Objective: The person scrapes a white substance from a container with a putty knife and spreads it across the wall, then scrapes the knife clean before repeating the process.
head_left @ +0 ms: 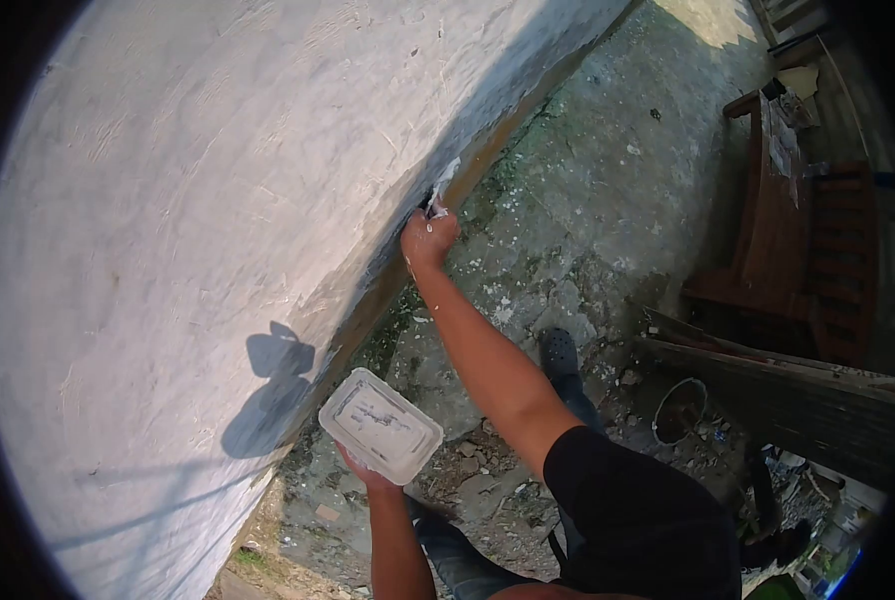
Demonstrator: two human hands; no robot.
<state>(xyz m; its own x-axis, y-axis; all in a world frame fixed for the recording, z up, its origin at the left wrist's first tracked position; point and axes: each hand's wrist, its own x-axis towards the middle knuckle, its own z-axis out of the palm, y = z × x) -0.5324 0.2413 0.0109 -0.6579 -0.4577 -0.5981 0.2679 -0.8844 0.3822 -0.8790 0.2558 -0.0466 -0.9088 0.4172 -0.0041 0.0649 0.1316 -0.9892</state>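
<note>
My left hand (366, 474) holds a rectangular, whitish plastic container (408, 447) from below and the side. Greyish-white smears mark the container's inside. My right arm is stretched forward, and my right hand (429, 240) is closed at the lower edge of the white wall (198, 200). White material coats its fingers, and whatever they grip is mostly hidden. Just past the fingers, a fresh-looking white patch (448, 178) lies on the wall's lower edge.
Rough concrete ground (608, 170) with white specks runs along the wall. A wooden bench (768, 220) stands at the right, with wooden planks (768, 375) nearer me. A round bucket-like container (680, 411) and rubble lie near my feet. One grey clog (559, 351) shows.
</note>
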